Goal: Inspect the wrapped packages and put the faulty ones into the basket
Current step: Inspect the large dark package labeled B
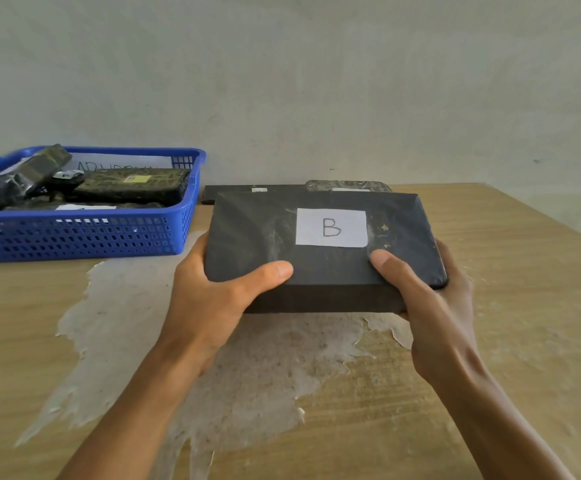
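Note:
A black wrapped package (258,233) with a white label marked "B" is held above the table in both hands. My left hand (209,299) grips its near left corner, thumb on top. My right hand (434,306) grips its near right corner, thumb on top as well. A blue plastic basket (74,233) stands at the back left and holds several dark wrapped packages (133,187). Behind the held package, two more wrapped packages (348,186) lie on the table by the wall, mostly hidden.
The wooden table (507,271) has a large patch of peeled veneer under my hands. A pale wall rises just behind the basket and the packages. The table's right edge runs diagonally at the far right.

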